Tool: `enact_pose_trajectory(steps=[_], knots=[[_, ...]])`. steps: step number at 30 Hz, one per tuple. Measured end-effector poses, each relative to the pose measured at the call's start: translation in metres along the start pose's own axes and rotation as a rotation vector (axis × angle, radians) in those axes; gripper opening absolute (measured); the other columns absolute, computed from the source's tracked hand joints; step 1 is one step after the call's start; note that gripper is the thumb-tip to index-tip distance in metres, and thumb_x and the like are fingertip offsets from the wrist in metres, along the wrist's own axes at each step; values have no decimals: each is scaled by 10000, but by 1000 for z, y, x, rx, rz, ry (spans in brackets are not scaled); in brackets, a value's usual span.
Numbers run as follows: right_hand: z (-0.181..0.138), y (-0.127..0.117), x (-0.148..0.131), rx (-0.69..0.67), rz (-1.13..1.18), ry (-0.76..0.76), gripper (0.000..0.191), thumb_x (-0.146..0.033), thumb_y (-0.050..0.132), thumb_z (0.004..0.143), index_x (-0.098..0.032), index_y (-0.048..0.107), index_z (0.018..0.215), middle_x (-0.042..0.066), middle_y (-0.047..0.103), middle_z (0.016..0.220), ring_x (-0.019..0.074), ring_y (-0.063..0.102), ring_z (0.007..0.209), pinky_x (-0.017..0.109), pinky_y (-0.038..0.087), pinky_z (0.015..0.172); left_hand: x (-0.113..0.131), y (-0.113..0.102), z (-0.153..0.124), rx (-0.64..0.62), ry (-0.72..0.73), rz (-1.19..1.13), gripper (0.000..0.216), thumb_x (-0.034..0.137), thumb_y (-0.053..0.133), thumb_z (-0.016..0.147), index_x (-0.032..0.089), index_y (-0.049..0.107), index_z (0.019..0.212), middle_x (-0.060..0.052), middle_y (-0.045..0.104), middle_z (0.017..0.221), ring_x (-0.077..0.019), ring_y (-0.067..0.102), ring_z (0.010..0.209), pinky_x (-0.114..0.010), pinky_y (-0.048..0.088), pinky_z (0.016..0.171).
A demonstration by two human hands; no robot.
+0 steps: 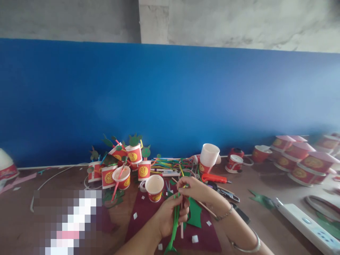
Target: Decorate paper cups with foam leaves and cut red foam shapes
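Note:
My left hand [171, 212] is closed around bright green drinking straws [174, 226], which hang down below the fist. A dark green piece [170, 250] shows at their lower end, partly cut off by the frame. My right hand [190, 187] pinches at the top of the green bundle, just above the left fingers; the exact spot is hidden by the fingertips. A pale pink straw [182, 230] shows below the left fingers, and a yellow straw [181, 170] rises behind the right hand. Under both hands lie a maroon sheet [138, 221] and green paper [196, 214].
An open paper cup [154, 187] stands on the sheet's back edge. Decorated cups [134, 154] cluster left, near colourful straws [167, 164]. A white cup stack [209, 156], an orange cutter [214, 178] and a power strip [309, 225] are right. A blue panel [159, 102] closes the back.

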State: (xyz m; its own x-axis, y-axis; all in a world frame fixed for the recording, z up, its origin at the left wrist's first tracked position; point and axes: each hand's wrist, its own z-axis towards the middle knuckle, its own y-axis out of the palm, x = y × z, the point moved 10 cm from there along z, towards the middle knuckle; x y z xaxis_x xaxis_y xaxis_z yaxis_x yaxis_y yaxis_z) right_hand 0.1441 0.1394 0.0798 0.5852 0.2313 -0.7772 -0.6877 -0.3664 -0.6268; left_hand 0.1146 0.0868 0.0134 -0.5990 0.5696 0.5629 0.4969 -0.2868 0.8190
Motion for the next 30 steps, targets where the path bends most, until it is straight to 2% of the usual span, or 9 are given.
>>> enact_pose_trajectory(steps=[5,11,15,18,24,30], knots=[[2,-9,3,41,199,-24,62,-162,520,707,-172,559,754,-18,587,675,118,551,615,211,427,562,-1,-13,4,93,-30,-93,246,355,621,771,115,579,804,-1,548,691,-43,392,457,-184,219,406],[8,-8,27,54,330,66,96,-151,522,660,-151,600,717,-25,591,585,107,554,561,201,413,535,6,-28,3,222,80,11,198,282,684,717,131,563,761,0,576,631,-82,505,513,-198,309,478],[7,-2,28,37,223,110,132,-118,514,629,-151,599,726,-40,580,491,107,551,482,194,398,474,-1,-23,3,168,49,124,242,315,645,731,110,582,843,-45,621,649,-148,590,568,-247,381,547],[5,0,26,29,206,127,115,-118,523,619,-151,588,708,-49,562,459,102,538,449,189,391,449,-1,-20,4,123,62,134,262,333,618,744,111,577,878,-23,606,622,-162,593,535,-281,405,557],[5,4,31,4,284,155,123,-143,555,623,-138,607,735,-43,571,506,93,534,474,183,404,458,2,-12,1,98,52,157,293,382,640,740,134,546,865,45,514,562,-116,541,462,-257,395,513],[1,5,22,-29,197,135,94,-155,562,634,-133,631,693,-20,592,578,86,520,517,175,399,476,2,-3,1,36,61,171,260,378,622,764,150,508,817,54,481,582,-52,378,384,-231,342,428]])
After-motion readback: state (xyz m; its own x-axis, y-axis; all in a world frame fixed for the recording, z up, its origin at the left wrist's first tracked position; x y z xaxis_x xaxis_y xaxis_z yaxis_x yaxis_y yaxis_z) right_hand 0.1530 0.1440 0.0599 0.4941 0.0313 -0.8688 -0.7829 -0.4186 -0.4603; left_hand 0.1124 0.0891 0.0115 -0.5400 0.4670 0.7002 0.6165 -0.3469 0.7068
